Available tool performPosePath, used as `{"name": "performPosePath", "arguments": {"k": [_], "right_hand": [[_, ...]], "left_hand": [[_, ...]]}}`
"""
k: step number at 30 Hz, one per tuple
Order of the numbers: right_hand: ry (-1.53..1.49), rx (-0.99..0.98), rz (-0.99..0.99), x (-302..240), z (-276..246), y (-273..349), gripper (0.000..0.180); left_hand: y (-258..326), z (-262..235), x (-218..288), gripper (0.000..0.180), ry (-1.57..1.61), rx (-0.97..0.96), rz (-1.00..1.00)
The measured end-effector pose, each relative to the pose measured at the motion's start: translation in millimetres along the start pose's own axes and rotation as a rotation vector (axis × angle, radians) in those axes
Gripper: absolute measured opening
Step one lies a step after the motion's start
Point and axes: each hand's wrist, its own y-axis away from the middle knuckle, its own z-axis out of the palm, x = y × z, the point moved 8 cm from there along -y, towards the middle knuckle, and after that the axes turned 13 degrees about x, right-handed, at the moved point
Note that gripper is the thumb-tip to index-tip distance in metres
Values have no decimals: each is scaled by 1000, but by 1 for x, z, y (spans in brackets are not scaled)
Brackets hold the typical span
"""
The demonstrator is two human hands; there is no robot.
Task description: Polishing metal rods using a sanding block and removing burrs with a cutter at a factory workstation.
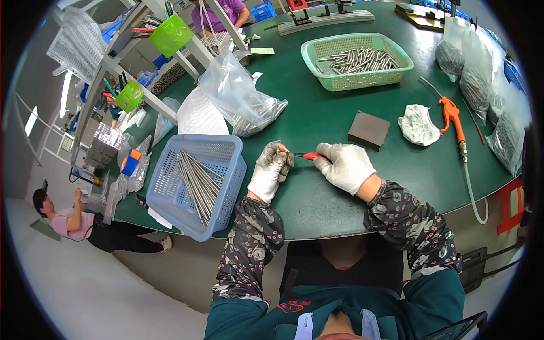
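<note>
My left hand (268, 171), in a white glove with bare fingertips, is closed in a pinch. What it holds is too small and hidden to make out. My right hand (347, 168), gloved in white too, grips a small red-handled tool (311, 156). The tool's thin dark shaft points left and reaches the left fingertips. Beside my left hand stands a blue plastic basket (237, 180) with long thin metal rods (199, 187) in it. A dark brown block (369, 130) lies just beyond my right hand.
A green basket (357, 86) of short metal pins (365, 60) stands farther back on the green table (317, 212). A plastic bag of metal parts (243, 102) lies left of centre. To the right are a crumpled white cloth (419, 124), an orange air gun (451, 116) and several filled bags (477, 76).
</note>
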Motion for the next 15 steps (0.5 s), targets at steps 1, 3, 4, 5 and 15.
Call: {"name": "performPosePath", "arguments": {"k": [1,3,4,5,15], "right_hand": [[2,4,-3,0,0,0,21],[37,3,-10,2,0,-1,21],[71,2,-17,3,0,-1,21],[71,2,-15,4,0,-2,21],[-12,47,10,4,-3,-2,20]], "left_hand": [[0,0,0,16,-8,-6,2],[-1,-1,-1,15,8,-19,-7],[-1,0,-1,15,24,-31,-15],[0,1,0,15,24,-32,-16],[-1,1,0,14,18,-8,-35]]}}
